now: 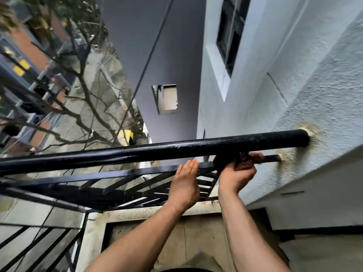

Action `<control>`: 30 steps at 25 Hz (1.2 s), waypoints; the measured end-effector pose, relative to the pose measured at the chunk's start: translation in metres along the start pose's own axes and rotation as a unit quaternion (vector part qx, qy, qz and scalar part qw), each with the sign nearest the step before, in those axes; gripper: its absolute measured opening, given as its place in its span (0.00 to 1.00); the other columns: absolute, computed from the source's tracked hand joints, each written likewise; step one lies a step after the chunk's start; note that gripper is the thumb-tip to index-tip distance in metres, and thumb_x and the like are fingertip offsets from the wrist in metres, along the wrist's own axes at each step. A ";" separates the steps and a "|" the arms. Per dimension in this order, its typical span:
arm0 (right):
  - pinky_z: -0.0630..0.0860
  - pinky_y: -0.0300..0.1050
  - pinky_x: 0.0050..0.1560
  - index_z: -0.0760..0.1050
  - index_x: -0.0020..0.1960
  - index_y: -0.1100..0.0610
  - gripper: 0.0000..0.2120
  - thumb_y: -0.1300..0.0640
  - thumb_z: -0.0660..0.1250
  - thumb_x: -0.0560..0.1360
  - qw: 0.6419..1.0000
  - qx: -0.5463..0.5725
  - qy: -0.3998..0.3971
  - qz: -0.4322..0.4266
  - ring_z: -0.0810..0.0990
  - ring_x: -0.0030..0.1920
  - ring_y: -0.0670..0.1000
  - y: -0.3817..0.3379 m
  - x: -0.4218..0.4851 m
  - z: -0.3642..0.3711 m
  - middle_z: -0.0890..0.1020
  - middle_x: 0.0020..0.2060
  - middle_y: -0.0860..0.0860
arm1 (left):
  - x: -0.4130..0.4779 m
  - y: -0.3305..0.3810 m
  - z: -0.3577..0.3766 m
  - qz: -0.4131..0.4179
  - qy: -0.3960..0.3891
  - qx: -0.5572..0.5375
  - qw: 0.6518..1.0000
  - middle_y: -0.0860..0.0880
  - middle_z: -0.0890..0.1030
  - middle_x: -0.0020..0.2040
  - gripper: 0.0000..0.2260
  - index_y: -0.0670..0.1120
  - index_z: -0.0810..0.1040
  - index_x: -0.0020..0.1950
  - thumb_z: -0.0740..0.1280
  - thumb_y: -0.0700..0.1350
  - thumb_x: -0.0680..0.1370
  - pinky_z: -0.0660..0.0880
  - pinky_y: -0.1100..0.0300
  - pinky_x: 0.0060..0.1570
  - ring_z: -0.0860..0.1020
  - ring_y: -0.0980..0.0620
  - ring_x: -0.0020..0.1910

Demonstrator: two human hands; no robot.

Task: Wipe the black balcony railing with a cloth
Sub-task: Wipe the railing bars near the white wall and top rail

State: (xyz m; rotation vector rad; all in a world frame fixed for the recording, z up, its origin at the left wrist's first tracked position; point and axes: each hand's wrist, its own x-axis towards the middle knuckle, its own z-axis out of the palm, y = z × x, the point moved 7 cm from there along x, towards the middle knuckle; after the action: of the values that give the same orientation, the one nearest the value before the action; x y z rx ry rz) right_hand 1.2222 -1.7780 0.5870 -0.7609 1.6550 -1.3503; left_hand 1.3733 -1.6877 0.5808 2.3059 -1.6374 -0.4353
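- Two bare forearms are rising from the bottom edge of the frame toward its centre.
- The left hand (184, 185) is lying flat with fingers straight and together, its fingertips touching the flat black rail (110, 174); it is gripping nothing.
- The right hand (236, 173) is curling closed around a dark cloth (225, 160), pressing it onto the flat rail just under the round top bar.
- The black balcony railing (157, 149) is crossing the middle of the frame, its round top bar meeting the white textured wall (324, 99) at centre right.
- A street with bare tree branches (78, 79) is showing far below at upper left.
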 end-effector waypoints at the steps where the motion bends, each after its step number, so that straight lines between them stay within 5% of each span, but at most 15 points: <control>1: 0.78 0.54 0.58 0.72 0.62 0.64 0.17 0.66 0.71 0.76 0.994 -0.059 -0.037 -0.082 0.80 0.54 0.58 -0.007 -0.014 0.010 0.79 0.54 0.60 | -0.006 -0.013 -0.002 -0.008 0.002 0.023 1.000 0.50 0.57 0.82 0.35 0.49 0.56 0.82 0.59 0.41 0.74 0.46 0.53 0.80 0.54 0.52 0.81; 3: 0.80 0.54 0.56 0.78 0.55 0.61 0.13 0.69 0.69 0.72 0.933 -0.189 -0.192 -0.240 0.81 0.52 0.60 -0.020 -0.060 0.048 0.81 0.51 0.61 | -0.019 -0.037 -0.009 -0.017 -0.003 0.062 0.998 0.50 0.52 0.83 0.35 0.50 0.54 0.82 0.60 0.45 0.75 0.42 0.51 0.79 0.50 0.51 0.82; 5: 0.75 0.55 0.59 0.80 0.56 0.54 0.17 0.68 0.70 0.70 0.779 -0.369 -0.319 -0.393 0.76 0.56 0.62 -0.015 -0.117 0.083 0.79 0.55 0.58 | -0.033 -0.060 -0.015 -0.036 -0.013 0.094 0.995 0.49 0.49 0.83 0.37 0.48 0.52 0.83 0.61 0.48 0.75 0.39 0.51 0.79 0.47 0.51 0.82; 7: 0.75 0.54 0.59 0.72 0.68 0.44 0.25 0.62 0.67 0.74 0.649 -0.452 -0.438 -0.428 0.71 0.62 0.60 0.001 -0.156 0.105 0.74 0.63 0.52 | -0.054 -0.092 -0.027 -0.071 -0.007 0.116 0.991 0.47 0.52 0.83 0.36 0.46 0.53 0.83 0.60 0.48 0.75 0.39 0.51 0.79 0.48 0.50 0.82; 9: 0.79 0.51 0.54 0.64 0.72 0.36 0.31 0.60 0.64 0.76 0.575 -0.520 -0.463 -0.429 0.72 0.62 0.57 0.007 -0.156 0.111 0.72 0.66 0.47 | -0.072 -0.123 -0.043 -0.096 -0.006 0.124 0.988 0.47 0.50 0.83 0.37 0.46 0.50 0.83 0.60 0.47 0.75 0.38 0.50 0.79 0.46 0.50 0.82; 14: 0.79 0.48 0.53 0.70 0.67 0.52 0.20 0.59 0.66 0.75 0.614 -0.633 -0.304 -0.361 0.78 0.60 0.59 0.000 -0.190 0.122 0.74 0.64 0.58 | -0.111 -0.220 -0.086 -0.157 -0.011 0.119 0.980 0.49 0.45 0.83 0.38 0.46 0.46 0.83 0.60 0.49 0.77 0.40 0.49 0.80 0.44 0.51 0.82; 18: 0.78 0.47 0.59 0.65 0.73 0.49 0.24 0.59 0.62 0.78 0.593 -0.598 -0.391 -0.371 0.75 0.66 0.55 0.034 -0.334 0.187 0.68 0.69 0.55 | -0.145 -0.316 -0.119 -0.162 0.010 0.123 0.979 0.47 0.49 0.83 0.38 0.44 0.49 0.83 0.61 0.49 0.76 0.43 0.49 0.80 0.47 0.50 0.82; 23: 0.76 0.50 0.62 0.68 0.69 0.39 0.24 0.54 0.66 0.76 0.571 -0.478 -0.492 -0.451 0.74 0.66 0.52 0.078 -0.497 0.269 0.74 0.65 0.45 | -0.192 -0.432 -0.152 -0.179 0.085 0.104 0.975 0.46 0.53 0.83 0.38 0.43 0.53 0.82 0.60 0.48 0.73 0.46 0.47 0.80 0.51 0.49 0.82; 26: 0.76 0.51 0.64 0.71 0.70 0.45 0.30 0.61 0.67 0.70 0.631 -0.390 -0.556 -0.374 0.77 0.62 0.57 0.104 -0.564 0.288 0.76 0.63 0.53 | -0.228 -0.503 -0.160 -0.260 0.182 -0.018 0.948 0.43 0.66 0.78 0.33 0.46 0.61 0.80 0.55 0.51 0.74 0.61 0.45 0.76 0.65 0.45 0.77; 28: 0.74 0.45 0.65 0.73 0.70 0.50 0.30 0.61 0.67 0.68 0.696 -0.292 -0.584 -0.298 0.78 0.60 0.54 0.130 -0.602 0.281 0.78 0.62 0.53 | -0.259 -0.547 -0.154 -0.334 0.275 -0.204 0.878 0.48 0.77 0.66 0.22 0.51 0.70 0.72 0.59 0.48 0.78 0.72 0.49 0.67 0.77 0.49 0.64; 30: 0.75 0.43 0.64 0.75 0.65 0.48 0.24 0.62 0.69 0.71 0.756 -0.247 -0.590 -0.138 0.80 0.57 0.49 0.175 -0.623 0.281 0.81 0.58 0.49 | -0.279 -0.576 -0.138 -0.379 0.303 -0.300 0.821 0.50 0.79 0.61 0.17 0.48 0.73 0.69 0.62 0.42 0.80 0.74 0.55 0.63 0.78 0.49 0.60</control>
State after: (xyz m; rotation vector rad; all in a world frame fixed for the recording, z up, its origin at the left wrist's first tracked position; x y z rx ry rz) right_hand 1.7657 -1.3304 0.5449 -1.7539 0.8041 -0.2907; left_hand 1.8378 -1.2333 0.5034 2.1440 -0.1850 -0.2570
